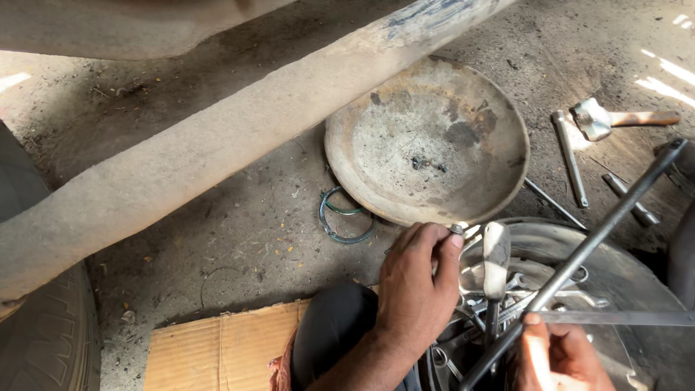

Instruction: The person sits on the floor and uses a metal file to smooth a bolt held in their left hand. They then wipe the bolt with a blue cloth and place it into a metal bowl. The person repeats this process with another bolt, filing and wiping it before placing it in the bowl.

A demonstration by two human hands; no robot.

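Left hand [416, 286]: grip pinched on a small metal nut [457, 228], held at the fingertips just above the near rim of the round metal pan [376, 156]. Right hand [561, 355]: grip closed around a long cross wrench [594, 239], which slants up to the right over a wheel rim [630, 275] holding several spanners. The pan lies on the concrete floor [239, 232], containing only a few dark specks. A hammer [608, 119] lies well apart. Flat brown cardboard [217, 351] lies beside the knee.
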